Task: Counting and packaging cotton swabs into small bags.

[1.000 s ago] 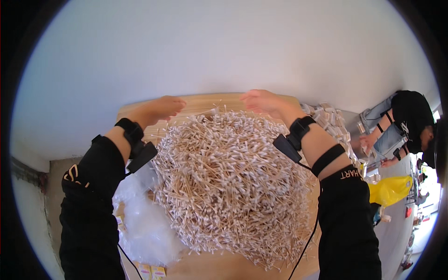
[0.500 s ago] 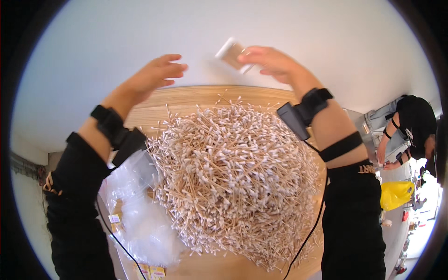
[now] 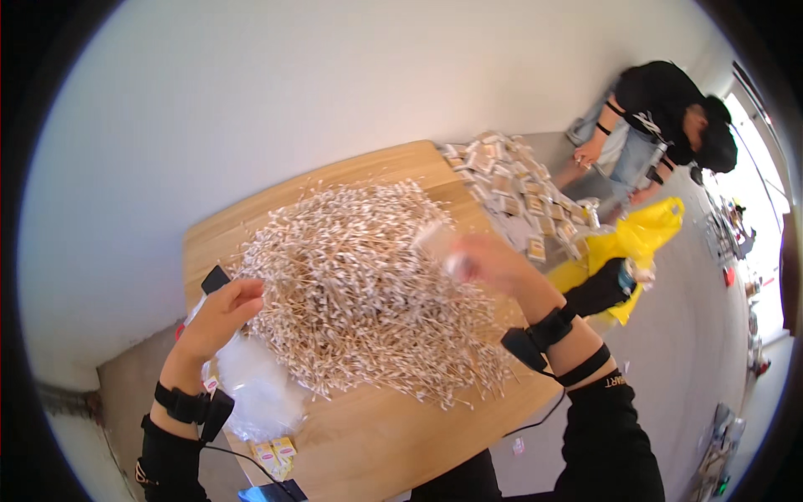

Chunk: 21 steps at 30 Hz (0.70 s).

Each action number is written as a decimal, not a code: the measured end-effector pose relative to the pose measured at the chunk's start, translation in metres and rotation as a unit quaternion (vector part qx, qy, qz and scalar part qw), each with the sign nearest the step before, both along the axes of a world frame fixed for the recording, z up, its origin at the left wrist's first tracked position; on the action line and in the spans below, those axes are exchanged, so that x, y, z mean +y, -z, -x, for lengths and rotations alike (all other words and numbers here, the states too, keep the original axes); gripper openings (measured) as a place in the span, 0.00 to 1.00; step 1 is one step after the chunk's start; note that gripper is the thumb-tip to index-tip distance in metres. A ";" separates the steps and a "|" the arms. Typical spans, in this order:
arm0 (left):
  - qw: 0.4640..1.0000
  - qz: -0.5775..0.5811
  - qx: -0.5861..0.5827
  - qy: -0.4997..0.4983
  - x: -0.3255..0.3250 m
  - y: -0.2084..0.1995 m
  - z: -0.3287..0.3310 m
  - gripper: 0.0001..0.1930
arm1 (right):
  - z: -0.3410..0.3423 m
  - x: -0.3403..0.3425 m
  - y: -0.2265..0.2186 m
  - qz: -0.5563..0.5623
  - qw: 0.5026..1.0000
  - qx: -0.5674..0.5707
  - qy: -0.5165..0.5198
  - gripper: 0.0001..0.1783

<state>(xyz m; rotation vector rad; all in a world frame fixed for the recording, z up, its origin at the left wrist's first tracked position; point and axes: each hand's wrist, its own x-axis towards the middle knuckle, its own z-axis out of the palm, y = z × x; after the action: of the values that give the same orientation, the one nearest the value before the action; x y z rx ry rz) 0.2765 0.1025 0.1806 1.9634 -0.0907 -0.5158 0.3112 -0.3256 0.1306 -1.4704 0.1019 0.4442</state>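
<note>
A large heap of cotton swabs (image 3: 335, 276) with wooden sticks and white tips covers much of the wooden table (image 3: 368, 452). My right hand (image 3: 495, 263) is over the heap's right side, closed on a small pack of cotton swabs (image 3: 435, 240); both are smeared by motion. At the heap's left edge, my left hand (image 3: 219, 320) has its fingers loosely bent with nothing visible in them. Clear plastic bags (image 3: 259, 389) lie below that hand, beside the heap.
Many small packs (image 3: 510, 186) lie piled on the floor past the table's far right corner. Near them are a yellow bag (image 3: 657, 227) and another person (image 3: 661, 100) bending down. Small yellow-and-white boxes (image 3: 274, 453) sit on the table's near left edge. A white wall (image 3: 276, 92) stands behind.
My view has swung right, bringing the floor packs into sight. Both hands have come down from beyond the table's far edge, the right still holding the pack.
</note>
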 end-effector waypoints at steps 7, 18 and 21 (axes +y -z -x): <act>0.996 -0.073 -0.057 -0.019 -0.007 -0.006 0.033 0.31 | 0.001 -0.103 0.028 -0.114 0.896 -0.066 0.424 0.15; 0.938 -0.305 -0.157 -0.050 -0.052 0.072 -0.021 0.67 | -0.096 -0.016 0.120 0.308 0.936 -0.065 0.160 0.33; 0.940 -0.295 -0.163 -0.050 -0.063 0.082 -0.046 0.66 | -0.142 -0.007 0.136 0.411 0.886 -0.172 0.130 0.30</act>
<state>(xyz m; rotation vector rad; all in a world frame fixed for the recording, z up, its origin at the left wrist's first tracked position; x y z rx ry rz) 0.3229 0.0398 0.0987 2.6167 -0.0459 -0.1453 0.4535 -0.3324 -0.0054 -2.3117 0.2175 -0.1237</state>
